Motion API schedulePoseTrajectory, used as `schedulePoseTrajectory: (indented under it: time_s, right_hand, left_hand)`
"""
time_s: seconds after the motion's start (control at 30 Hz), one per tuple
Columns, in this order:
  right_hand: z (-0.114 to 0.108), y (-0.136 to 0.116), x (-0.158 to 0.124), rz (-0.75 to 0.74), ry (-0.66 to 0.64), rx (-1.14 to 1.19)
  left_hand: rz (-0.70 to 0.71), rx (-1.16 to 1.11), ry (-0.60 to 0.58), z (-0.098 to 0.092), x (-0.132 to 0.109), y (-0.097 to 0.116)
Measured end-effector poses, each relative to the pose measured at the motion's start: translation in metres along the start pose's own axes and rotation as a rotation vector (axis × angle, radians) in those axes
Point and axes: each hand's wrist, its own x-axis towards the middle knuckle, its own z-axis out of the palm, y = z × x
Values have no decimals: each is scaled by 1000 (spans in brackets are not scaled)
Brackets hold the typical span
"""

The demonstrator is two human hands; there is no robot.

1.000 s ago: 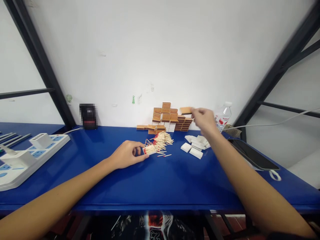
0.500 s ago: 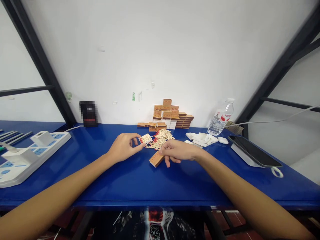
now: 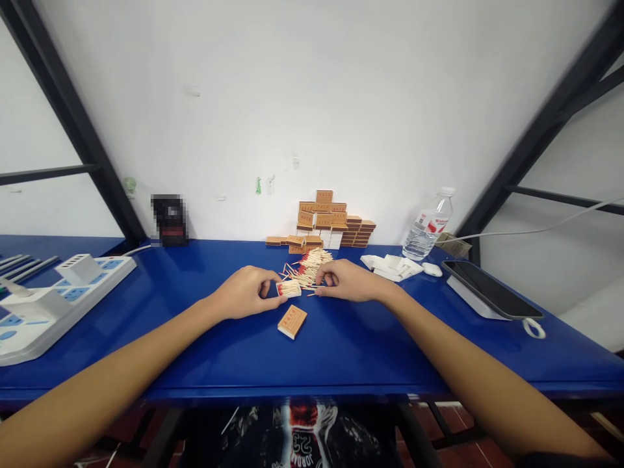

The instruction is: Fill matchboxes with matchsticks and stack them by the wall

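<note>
My left hand [image 3: 256, 292] is closed on a small white matchbox tray [image 3: 289, 290], pinched at its left end between thumb and fingers. Red-tipped matches lie inside the tray. My right hand [image 3: 346, 281] is at the right side of a loose pile of matches [image 3: 314, 261], its thumb and curled fingers apart. By the thumb tip lies a single match [image 3: 311, 295]; whether the thumb touches it I cannot tell. An orange matchbox [image 3: 292, 322] rests on the blue table in front of both hands.
Stacked matchboxes [image 3: 322, 218] stand against the wall behind the pile. To the right are white empty trays [image 3: 392, 266], a water bottle [image 3: 428, 224], a white earphone case [image 3: 431, 269] and a phone [image 3: 490, 289]. A power strip [image 3: 92, 296] lies at left.
My right hand has let go of the orange matchbox and moved up to the match pile. The matchbox now lies further left. My left hand has shifted slightly right with the tray.
</note>
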Motion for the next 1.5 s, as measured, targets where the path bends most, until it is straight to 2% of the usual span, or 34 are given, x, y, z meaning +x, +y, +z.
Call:
schedulePoseTrajectory:
  time_s: [0.2,0.43,0.6,1.0,1.37,1.5]
  right_hand:
    - [4,-7,-1,18,-51,33]
    - [7,-12,-2,38,-42,-59]
    - [3,-10,-4,71,-68,-21]
    - [5,-6,-2,73,-130,54]
    - [9,-9,0,29,-131,-3]
    - [8,-10,-1,-9,-84,-55]
  left_hand:
    - [17,54,-88,-3,1,5]
    - [39,35,-81,-3,1,5]
    - [68,-3,-40,-2,0,2]
    - [46,91,-98,-3,1,5]
    - [62,97,-94,-3,1,3]
    - [61,85,-92,-3,1,3]
